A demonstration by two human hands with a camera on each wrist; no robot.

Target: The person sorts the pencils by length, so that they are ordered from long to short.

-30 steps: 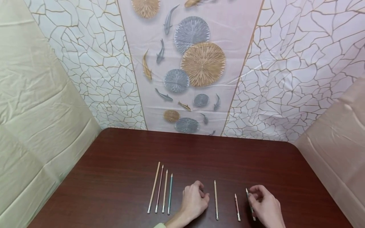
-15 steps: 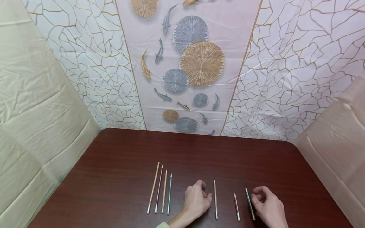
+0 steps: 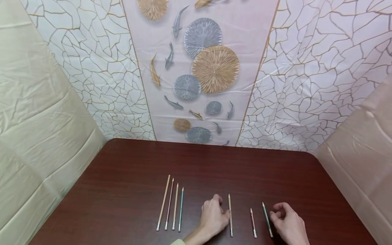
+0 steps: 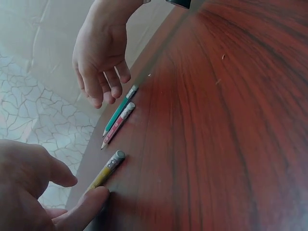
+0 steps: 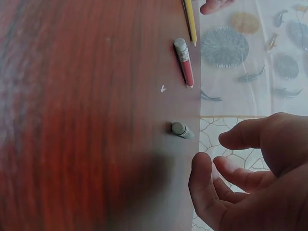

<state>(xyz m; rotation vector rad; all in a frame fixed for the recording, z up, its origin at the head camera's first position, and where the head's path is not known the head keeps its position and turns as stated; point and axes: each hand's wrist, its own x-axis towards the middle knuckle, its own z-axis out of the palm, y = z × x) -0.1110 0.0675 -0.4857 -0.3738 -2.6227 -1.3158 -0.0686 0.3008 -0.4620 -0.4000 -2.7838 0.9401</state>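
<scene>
In the head view my left hand (image 3: 212,214) is at the left side of a yellow pencil (image 3: 230,216) lying on the table. The left wrist view has its thumb and forefinger apart, with the pencil's eraser end showing between them; whether a fingertip touches it I cannot tell. My right hand (image 3: 289,223), fingers loosely bent and holding nothing, is just right of a green pencil (image 3: 267,219). Between the hands lies a short red pencil (image 3: 253,223). Its eraser end also shows in the right wrist view, where the green pencil (image 5: 182,130) appears end-on.
Left of my left hand, several pencils lie side by side: a long tan one (image 3: 163,202), a dark red one (image 3: 169,204), another tan one (image 3: 175,206) and a teal one (image 3: 181,209). Patterned cloth (image 3: 196,112) hangs behind the dark table (image 3: 137,163).
My left hand has moved right, up to the yellow pencil. My right hand has drawn off the green pencil to its right, leaving it on the table.
</scene>
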